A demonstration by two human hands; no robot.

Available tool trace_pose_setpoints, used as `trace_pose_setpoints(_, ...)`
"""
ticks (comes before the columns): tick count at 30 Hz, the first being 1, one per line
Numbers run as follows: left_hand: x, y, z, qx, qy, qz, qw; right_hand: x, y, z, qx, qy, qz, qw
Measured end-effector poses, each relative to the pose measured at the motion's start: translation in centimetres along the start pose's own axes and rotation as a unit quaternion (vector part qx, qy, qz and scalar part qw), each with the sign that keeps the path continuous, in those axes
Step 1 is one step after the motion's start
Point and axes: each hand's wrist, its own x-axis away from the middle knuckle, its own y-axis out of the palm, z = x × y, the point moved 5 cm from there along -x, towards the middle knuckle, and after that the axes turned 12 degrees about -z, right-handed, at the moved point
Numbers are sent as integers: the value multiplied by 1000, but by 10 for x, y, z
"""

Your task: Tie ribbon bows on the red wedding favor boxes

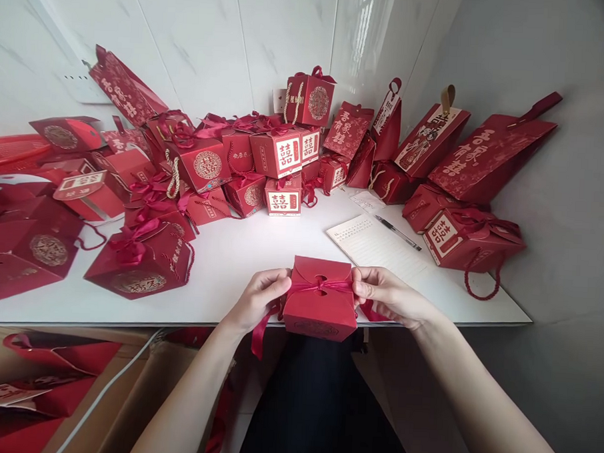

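Note:
A red gift box (323, 315) sits at the table's front edge, with its lid flaps folded together around a small cut-out. Across the top runs a dark pink ribbon (337, 286), crossed or knotted at the middle. My left hand (261, 297) is closed at the box's left side, pinching the ribbon between thumb and fingers, and a loose tail hangs below it. On the right side my right hand (392, 296) pinches the ribbon in the same way, its tail lying beneath the fingers. Both hands are close against the box.
Stacked red gift boxes (280, 155) line the back of the white table (221, 250). More boxes (140, 263) stand at left. A notebook (366, 239) and a pen (399, 232) lie at right. Below left is a cardboard carton (140, 373) holding red packaging.

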Motion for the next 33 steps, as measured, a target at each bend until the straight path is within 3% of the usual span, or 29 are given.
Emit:
trace_pose_setpoints(15,3,17,-8,63,107,82,989,-1,4,19,-94,-38,23,995)
trace_pose_setpoints(26,-2,14,-7,14,54,122,991,-5,0,22,-105,-16,67,992)
trace_pose_setpoints(33,-6,14,-2,-15,54,160,986,-8,-3,9,-69,4,65,996)
